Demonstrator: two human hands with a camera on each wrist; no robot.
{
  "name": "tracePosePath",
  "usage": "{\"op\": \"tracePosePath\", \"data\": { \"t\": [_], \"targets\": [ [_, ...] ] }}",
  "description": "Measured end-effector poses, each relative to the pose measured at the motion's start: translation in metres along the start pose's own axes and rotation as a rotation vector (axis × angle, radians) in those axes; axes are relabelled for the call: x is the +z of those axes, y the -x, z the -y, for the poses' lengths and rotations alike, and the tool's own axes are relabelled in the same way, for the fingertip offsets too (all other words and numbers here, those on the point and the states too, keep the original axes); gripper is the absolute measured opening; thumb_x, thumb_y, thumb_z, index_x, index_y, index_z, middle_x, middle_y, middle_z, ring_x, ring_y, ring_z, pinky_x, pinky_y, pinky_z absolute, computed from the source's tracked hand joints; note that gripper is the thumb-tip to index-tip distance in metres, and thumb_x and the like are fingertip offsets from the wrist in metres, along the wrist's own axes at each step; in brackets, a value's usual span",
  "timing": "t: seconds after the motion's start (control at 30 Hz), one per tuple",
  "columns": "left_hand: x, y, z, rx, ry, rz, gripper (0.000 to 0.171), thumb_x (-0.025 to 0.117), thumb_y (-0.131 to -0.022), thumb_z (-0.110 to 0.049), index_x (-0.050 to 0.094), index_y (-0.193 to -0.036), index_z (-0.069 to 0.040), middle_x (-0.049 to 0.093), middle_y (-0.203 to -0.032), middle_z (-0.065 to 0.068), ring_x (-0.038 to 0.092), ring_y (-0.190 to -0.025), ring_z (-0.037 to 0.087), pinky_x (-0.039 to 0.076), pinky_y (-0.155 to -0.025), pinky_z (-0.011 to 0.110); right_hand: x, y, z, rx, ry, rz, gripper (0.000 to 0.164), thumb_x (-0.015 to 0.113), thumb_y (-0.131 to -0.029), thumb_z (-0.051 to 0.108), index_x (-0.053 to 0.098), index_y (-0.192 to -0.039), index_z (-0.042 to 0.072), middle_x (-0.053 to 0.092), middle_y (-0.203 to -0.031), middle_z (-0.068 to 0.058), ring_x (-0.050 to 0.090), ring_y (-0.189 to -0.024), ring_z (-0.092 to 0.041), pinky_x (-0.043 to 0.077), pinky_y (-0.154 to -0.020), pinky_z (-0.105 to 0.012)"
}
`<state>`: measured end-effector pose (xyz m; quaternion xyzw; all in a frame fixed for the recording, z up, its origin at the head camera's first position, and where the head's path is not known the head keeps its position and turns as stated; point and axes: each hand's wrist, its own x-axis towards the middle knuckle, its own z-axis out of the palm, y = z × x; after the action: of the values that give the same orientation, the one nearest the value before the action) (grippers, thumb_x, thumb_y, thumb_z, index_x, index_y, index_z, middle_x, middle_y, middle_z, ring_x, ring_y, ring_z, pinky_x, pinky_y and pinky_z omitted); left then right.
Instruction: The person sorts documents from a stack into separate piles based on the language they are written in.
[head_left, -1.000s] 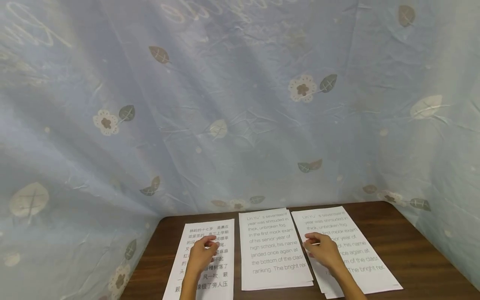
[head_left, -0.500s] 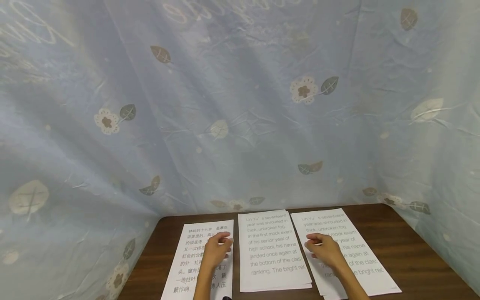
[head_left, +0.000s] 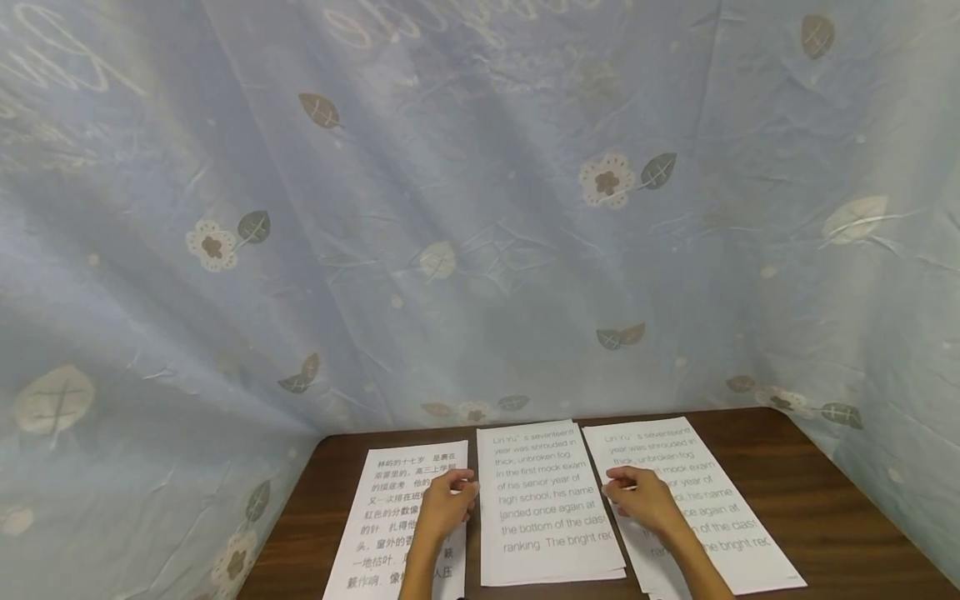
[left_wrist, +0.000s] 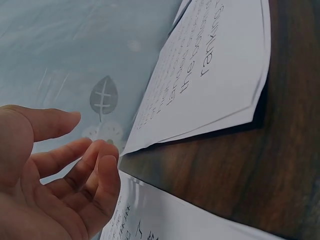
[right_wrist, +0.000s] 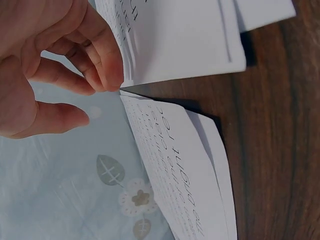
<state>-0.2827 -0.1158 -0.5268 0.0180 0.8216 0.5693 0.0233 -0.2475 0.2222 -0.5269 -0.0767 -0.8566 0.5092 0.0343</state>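
Three piles of printed white paper lie side by side on the dark wooden table. My left hand (head_left: 447,504) hovers near the right edge of the left pile (head_left: 397,492), which bears Chinese text. In the left wrist view its fingers are loosely bent and the thumb stands apart, with nothing held. The middle pile (head_left: 543,508) has English text and slightly uneven sheets. Over the left edge of the right pile (head_left: 731,533), also English, is my right hand (head_left: 641,498). Its thumb and fingers are apart, as the right wrist view shows, and it holds nothing.
The brown table (head_left: 810,500) has rounded far corners and extends to the right of the papers. A pale blue curtain (head_left: 480,333) with leaves and flowers hangs behind and at both sides. Narrow strips of wood separate the piles.
My left hand has moved right across the left pile, from its middle to its right edge. The right hand has barely shifted, and the papers lie as before.
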Motion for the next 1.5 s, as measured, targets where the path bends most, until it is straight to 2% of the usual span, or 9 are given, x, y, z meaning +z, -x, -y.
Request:
{"op": "tracePosePath", "data": {
  "t": [0.43, 0.7, 0.9, 1.13, 1.23, 1.37, 1.5],
  "targets": [
    [0.006, 0.0, 0.003, 0.004, -0.081, 0.015, 0.043, 0.07, -0.1, -0.02, 0.068, -0.136, 0.002, 0.071, -0.109, 0.012, 0.071, -0.08, 0.02, 0.062, -0.066, 0.033, 0.001, -0.002, -0.009, -0.001, 0.004, -0.004, 0.039, 0.074, -0.093, 0.012, 0.071, -0.127, -0.008, 0.074, -0.105, -0.012, 0.073, -0.086, -0.017, 0.065, -0.07, -0.029],
    [0.01, -0.002, 0.003, 0.019, -0.162, 0.036, 0.043, 0.07, -0.1, -0.023, 0.069, -0.134, 0.003, 0.073, -0.11, 0.012, 0.07, -0.083, 0.017, 0.062, -0.067, 0.033, 0.005, -0.002, -0.015, -0.038, 0.087, -0.011, 0.037, 0.075, -0.091, 0.012, 0.073, -0.124, -0.007, 0.076, -0.099, -0.007, 0.072, -0.078, -0.015, 0.059, -0.061, -0.026],
    [0.012, -0.003, 0.003, 0.008, -0.221, 0.058, 0.045, 0.07, -0.101, -0.026, 0.069, -0.135, 0.003, 0.076, -0.106, 0.012, 0.071, -0.08, 0.017, 0.061, -0.068, 0.035, 0.008, -0.006, -0.015, -0.089, 0.196, -0.011, 0.038, 0.079, -0.089, 0.016, 0.075, -0.12, -0.006, 0.076, -0.095, -0.003, 0.074, -0.091, -0.02, 0.056, -0.07, -0.028],
    [0.014, -0.002, 0.004, 0.024, -0.273, 0.024, 0.043, 0.072, -0.098, -0.025, 0.072, -0.129, 0.005, 0.077, -0.115, 0.022, 0.076, -0.096, 0.028, 0.065, -0.081, 0.046, 0.011, -0.005, -0.005, -0.115, 0.259, 0.02, 0.036, 0.081, -0.087, 0.016, 0.076, -0.115, -0.007, 0.075, -0.097, -0.006, 0.073, -0.096, -0.026, 0.061, -0.081, -0.043],
    [0.015, -0.002, 0.006, 0.026, -0.29, 0.014, 0.042, 0.073, -0.097, -0.024, 0.073, -0.128, 0.005, 0.078, -0.109, 0.016, 0.074, -0.093, 0.025, 0.063, -0.081, 0.044, 0.013, -0.006, -0.003, -0.109, 0.274, 0.027, 0.036, 0.08, -0.087, 0.015, 0.076, -0.115, -0.007, 0.075, -0.097, -0.007, 0.072, -0.095, -0.024, 0.06, -0.081, -0.043],
    [0.017, 0.0, 0.008, 0.031, -0.302, 0.005, 0.041, 0.075, -0.096, -0.022, 0.073, -0.127, 0.005, 0.075, -0.094, 0.006, 0.066, -0.084, 0.016, 0.057, -0.073, 0.035, 0.017, -0.006, -0.003, -0.103, 0.286, 0.036, 0.036, 0.081, -0.087, 0.015, 0.076, -0.115, -0.007, 0.072, -0.098, -0.007, 0.067, -0.092, -0.021, 0.056, -0.077, -0.037],
    [0.018, 0.001, 0.008, 0.047, -0.317, -0.003, 0.039, 0.075, -0.095, -0.022, 0.075, -0.124, 0.005, 0.071, -0.089, 0.003, 0.061, -0.08, 0.015, 0.051, -0.069, 0.031, 0.02, -0.006, -0.004, -0.097, 0.294, 0.047, 0.037, 0.082, -0.087, 0.016, 0.077, -0.116, -0.007, 0.071, -0.098, -0.006, 0.061, -0.089, -0.02, 0.051, -0.074, -0.034]
  ]
}}
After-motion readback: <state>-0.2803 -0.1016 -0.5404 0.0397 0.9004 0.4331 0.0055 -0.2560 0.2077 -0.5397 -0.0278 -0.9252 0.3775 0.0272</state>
